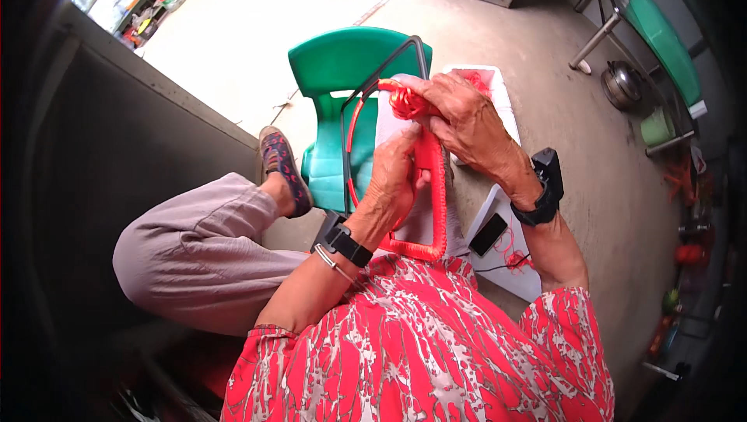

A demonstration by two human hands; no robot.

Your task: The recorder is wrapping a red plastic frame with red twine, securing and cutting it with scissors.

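Observation:
A rectangular wire frame (pixel 383 64) stands upright in my lap, its right side and bottom wound with red plastic cord (pixel 429 244). My left hand (pixel 393 177) grips the wrapped right side of the frame from the left. Higher up, my right hand (pixel 455 114) pinches a bunch of loose red cord (pixel 406 103) against the frame's upper corner. The frame's left and top bars are still bare dark wire, with a thin red strand running along the left bar. Both wrists wear black bands.
A green plastic chair (pixel 336 72) stands just beyond the frame. A white tray (pixel 498 87) with red cord and a white board (pixel 513 278) with a dark phone (pixel 489 233) lie on the concrete floor at right. A metal pot (pixel 621 85) and a table leg sit far right. My left knee is raised.

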